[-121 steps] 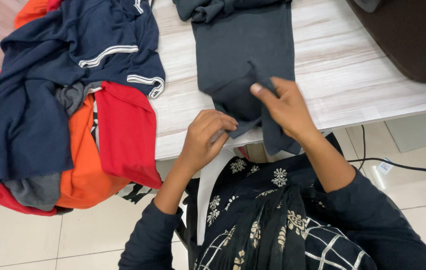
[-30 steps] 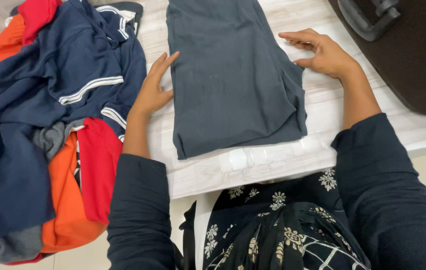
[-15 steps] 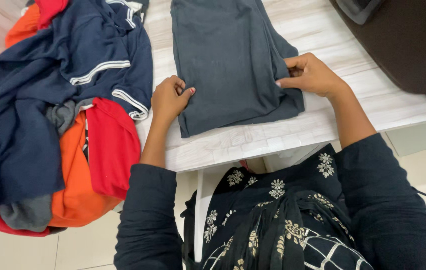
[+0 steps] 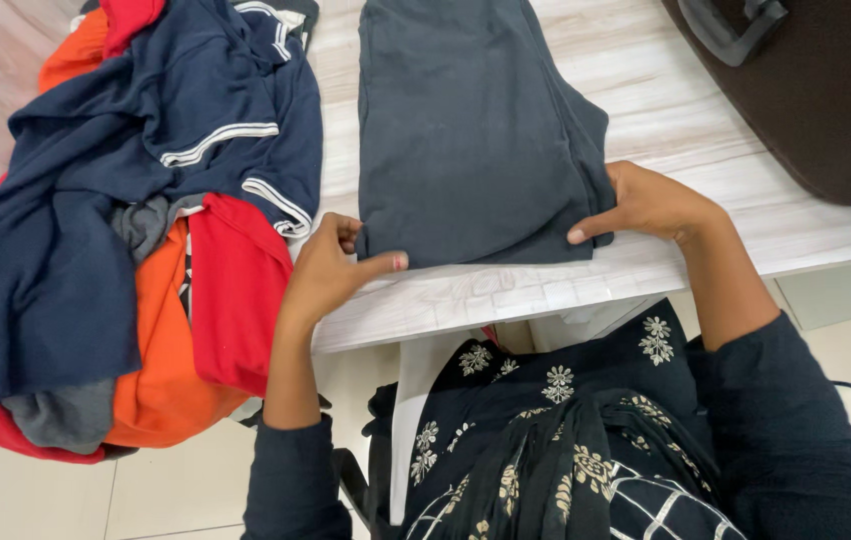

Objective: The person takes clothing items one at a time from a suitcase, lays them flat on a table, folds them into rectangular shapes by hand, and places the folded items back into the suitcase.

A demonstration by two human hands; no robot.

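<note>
A dark grey folded garment [image 4: 466,130] lies flat on the pale wood-grain table [image 4: 726,170], its near hem close to the table's front edge. My left hand [image 4: 331,268] pinches the near left corner of that garment between thumb and fingers. My right hand [image 4: 651,203] grips the near right corner, thumb under the hem and fingers on top. Both sleeves are dark blue.
A heap of clothes [image 4: 136,210] in navy with white stripes, red, orange and grey covers the table's left side and hangs over its edge. A dark brown chair [image 4: 806,80] stands at the right. White floor tiles [image 4: 836,290] and a black cable lie below.
Both hands have slid down the garment's sides toward me, from mid-length to the two near corners. The view has tilted slightly.
</note>
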